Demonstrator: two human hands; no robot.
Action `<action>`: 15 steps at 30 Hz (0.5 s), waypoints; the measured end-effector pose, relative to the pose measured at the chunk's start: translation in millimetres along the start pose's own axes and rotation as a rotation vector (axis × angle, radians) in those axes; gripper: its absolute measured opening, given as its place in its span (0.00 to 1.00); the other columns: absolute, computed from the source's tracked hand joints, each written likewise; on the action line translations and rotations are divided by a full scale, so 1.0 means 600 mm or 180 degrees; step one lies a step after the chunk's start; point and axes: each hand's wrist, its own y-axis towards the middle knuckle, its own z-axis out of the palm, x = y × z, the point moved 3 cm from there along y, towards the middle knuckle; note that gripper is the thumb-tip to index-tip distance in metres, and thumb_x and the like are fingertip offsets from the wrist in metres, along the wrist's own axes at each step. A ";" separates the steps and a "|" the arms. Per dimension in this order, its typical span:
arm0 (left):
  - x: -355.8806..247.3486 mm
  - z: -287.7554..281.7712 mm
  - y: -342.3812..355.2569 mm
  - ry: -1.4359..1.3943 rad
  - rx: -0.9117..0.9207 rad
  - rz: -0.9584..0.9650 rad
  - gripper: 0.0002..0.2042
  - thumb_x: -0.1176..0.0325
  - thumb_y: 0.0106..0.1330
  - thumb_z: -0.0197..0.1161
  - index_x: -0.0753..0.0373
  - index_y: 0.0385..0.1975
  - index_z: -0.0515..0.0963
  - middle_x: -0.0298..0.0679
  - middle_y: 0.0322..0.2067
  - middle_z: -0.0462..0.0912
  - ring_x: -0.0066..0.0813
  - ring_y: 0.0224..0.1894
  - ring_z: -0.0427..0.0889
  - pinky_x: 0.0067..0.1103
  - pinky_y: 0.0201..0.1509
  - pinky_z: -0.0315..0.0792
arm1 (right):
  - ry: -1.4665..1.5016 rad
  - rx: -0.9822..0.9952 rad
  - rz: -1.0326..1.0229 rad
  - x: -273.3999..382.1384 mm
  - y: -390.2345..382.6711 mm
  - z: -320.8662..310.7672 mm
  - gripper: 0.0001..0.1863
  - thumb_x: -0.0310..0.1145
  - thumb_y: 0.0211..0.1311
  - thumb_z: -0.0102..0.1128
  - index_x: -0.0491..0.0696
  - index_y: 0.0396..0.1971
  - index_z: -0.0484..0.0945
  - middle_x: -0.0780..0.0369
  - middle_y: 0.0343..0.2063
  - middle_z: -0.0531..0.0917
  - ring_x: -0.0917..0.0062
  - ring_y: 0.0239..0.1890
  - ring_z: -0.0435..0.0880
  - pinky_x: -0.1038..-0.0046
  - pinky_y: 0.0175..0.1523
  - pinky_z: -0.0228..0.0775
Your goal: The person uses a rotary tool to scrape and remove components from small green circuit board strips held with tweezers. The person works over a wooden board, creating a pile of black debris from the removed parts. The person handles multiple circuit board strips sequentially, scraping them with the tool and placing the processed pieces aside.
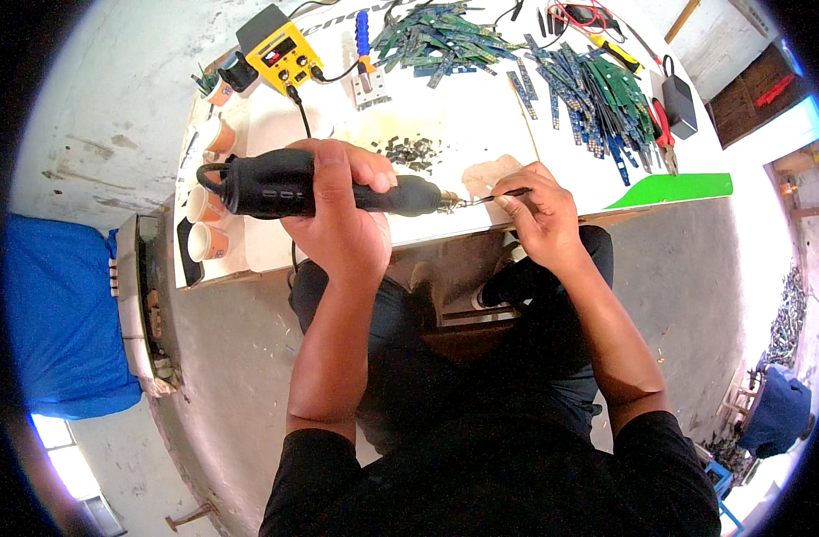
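My left hand [347, 197] is wrapped round a black hot air gun [271, 183], held level with its metal nozzle [448, 200] pointing right. In my right hand [543, 215] I pinch thin dark tweezers [509, 193]; their tip reaches the front of the nozzle, where any small piece is too small to make out. Both hands are above the near edge of the white table [338, 237]. Just beyond them lies a scatter of small black chips [409, 152]. A brown patch [494, 173] marks the tabletop beside my right fingers.
A yellow hot air station [281, 52] stands at the back left, with paper cups [208, 242] along the left edge. Piles of circuit board strips [441, 36] lie at the back and right. Red pliers [663, 134] and a green strip [673, 188] are at the right.
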 end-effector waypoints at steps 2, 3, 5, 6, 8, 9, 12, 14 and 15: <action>0.001 0.002 0.000 -0.0002 0.0039 0.0034 0.09 0.67 0.72 0.56 0.60 0.30 0.68 0.34 0.19 0.68 0.27 0.21 0.69 0.27 0.30 0.68 | -0.0004 -0.0008 -0.0039 -0.001 0.000 0.000 0.06 0.19 0.56 0.62 0.42 0.33 0.82 0.57 0.30 0.83 0.68 0.35 0.79 0.71 0.43 0.72; 0.000 0.002 -0.001 0.0002 0.0051 0.0045 0.09 0.67 0.72 0.57 0.60 0.30 0.68 0.34 0.19 0.68 0.27 0.21 0.69 0.27 0.30 0.68 | -0.0004 -0.0008 -0.0048 -0.001 0.001 0.000 0.06 0.19 0.56 0.62 0.42 0.33 0.82 0.57 0.30 0.83 0.67 0.35 0.79 0.71 0.43 0.72; 0.000 0.001 -0.001 0.0012 0.0077 0.0068 0.09 0.67 0.73 0.57 0.60 0.30 0.68 0.34 0.19 0.68 0.27 0.21 0.69 0.27 0.30 0.69 | 0.0008 -0.0019 -0.0050 0.000 0.001 0.000 0.05 0.19 0.56 0.62 0.42 0.33 0.81 0.57 0.30 0.83 0.67 0.35 0.78 0.71 0.43 0.72; 0.001 0.002 -0.001 -0.0010 0.0090 0.0064 0.09 0.67 0.73 0.57 0.60 0.30 0.68 0.34 0.19 0.68 0.27 0.21 0.69 0.27 0.30 0.69 | 0.0019 -0.0029 -0.0044 0.002 0.001 0.001 0.05 0.19 0.56 0.62 0.42 0.33 0.81 0.57 0.30 0.83 0.67 0.35 0.78 0.71 0.43 0.72; 0.001 0.003 -0.001 -0.0054 0.0117 0.0057 0.08 0.67 0.73 0.57 0.60 0.31 0.69 0.34 0.19 0.69 0.27 0.21 0.70 0.27 0.30 0.69 | 0.0004 -0.0034 -0.0048 0.003 0.001 0.000 0.05 0.19 0.56 0.62 0.42 0.33 0.82 0.57 0.30 0.83 0.67 0.35 0.78 0.70 0.43 0.72; 0.002 0.002 -0.001 -0.0054 0.0117 0.0054 0.08 0.67 0.73 0.57 0.60 0.31 0.69 0.34 0.19 0.69 0.27 0.21 0.70 0.27 0.30 0.69 | -0.0021 -0.0026 -0.0059 0.002 0.001 0.000 0.05 0.19 0.55 0.62 0.42 0.32 0.82 0.57 0.30 0.83 0.66 0.35 0.78 0.70 0.43 0.72; 0.003 -0.001 -0.001 -0.0048 0.0123 0.0050 0.07 0.67 0.73 0.57 0.60 0.32 0.69 0.34 0.19 0.69 0.27 0.21 0.70 0.28 0.30 0.69 | -0.0034 -0.0013 -0.0035 0.002 0.002 0.000 0.05 0.19 0.55 0.63 0.42 0.32 0.82 0.57 0.30 0.83 0.66 0.35 0.78 0.70 0.43 0.72; 0.002 0.000 -0.001 -0.0040 0.0135 0.0051 0.07 0.68 0.73 0.57 0.60 0.32 0.70 0.35 0.19 0.70 0.27 0.21 0.70 0.28 0.30 0.70 | -0.0031 -0.0009 -0.0017 0.002 0.002 0.000 0.05 0.19 0.55 0.63 0.42 0.32 0.82 0.57 0.30 0.83 0.66 0.36 0.78 0.69 0.44 0.72; 0.002 0.000 -0.002 -0.0040 0.0135 0.0058 0.07 0.68 0.73 0.57 0.60 0.32 0.70 0.35 0.19 0.70 0.27 0.21 0.70 0.28 0.30 0.70 | -0.0033 -0.0006 -0.0018 0.003 0.001 -0.001 0.05 0.19 0.55 0.63 0.42 0.32 0.82 0.57 0.30 0.84 0.66 0.36 0.78 0.69 0.44 0.72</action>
